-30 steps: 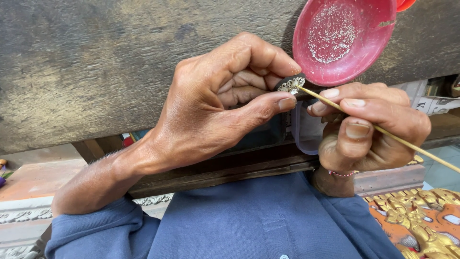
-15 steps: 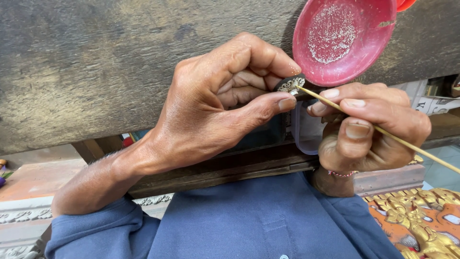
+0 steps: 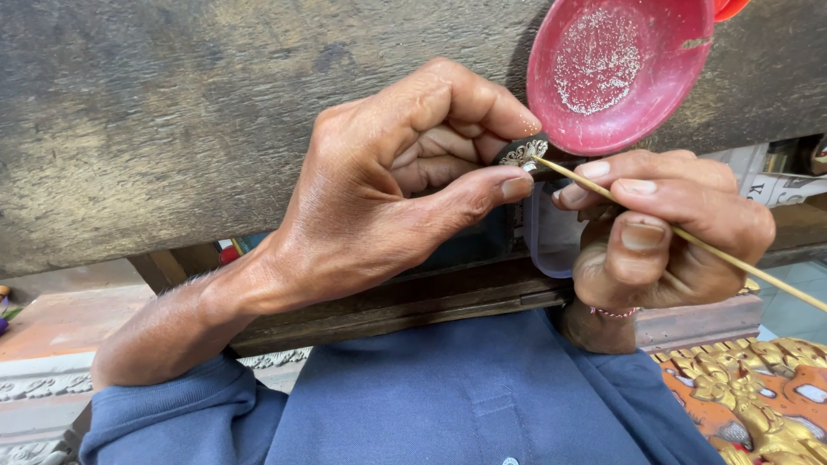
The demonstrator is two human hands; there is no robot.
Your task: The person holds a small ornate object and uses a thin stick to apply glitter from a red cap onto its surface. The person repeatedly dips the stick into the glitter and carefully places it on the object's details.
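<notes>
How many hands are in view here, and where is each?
2. The left hand pinches a small dark ornamented piece at centre frame. The right hand, at right below the red dish, holds a thin stick to that piece. No others show.

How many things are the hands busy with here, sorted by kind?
Small dark ornamented piece, pinched in the left hand: 1
Thin wooden stick, held in the right hand: 1
Red dish with pale grains: 1
Total: 3
</notes>
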